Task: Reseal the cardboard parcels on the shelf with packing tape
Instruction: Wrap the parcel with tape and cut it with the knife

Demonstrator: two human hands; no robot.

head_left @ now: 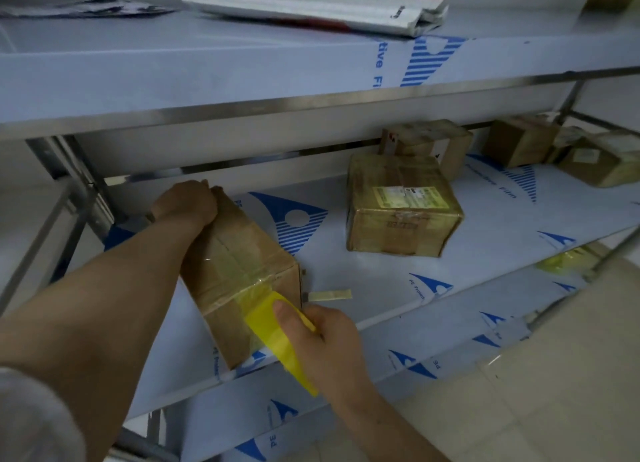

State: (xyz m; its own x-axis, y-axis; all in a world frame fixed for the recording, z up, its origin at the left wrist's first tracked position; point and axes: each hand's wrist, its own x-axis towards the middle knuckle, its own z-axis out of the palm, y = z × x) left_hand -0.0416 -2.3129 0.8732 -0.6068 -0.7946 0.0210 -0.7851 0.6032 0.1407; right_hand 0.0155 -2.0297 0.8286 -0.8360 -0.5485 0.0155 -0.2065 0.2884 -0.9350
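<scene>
Item: parcel [239, 257], shelf [363, 281] front-left. Your left hand [185, 201] grips far end; your right hand [325, 337] clasps tape roll [277, 326]. Strip across top, near face unfinished. Remaining parcels [401, 205]: apparently pending.

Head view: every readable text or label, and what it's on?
"tive Fi", cut off: top shelf film.
"PE Protec": middle shelf film.
"Film": same film, farther back.
Shipping label on centre parcel: too blurred.
Held parcel, tape roll: nothing legible.
</scene>
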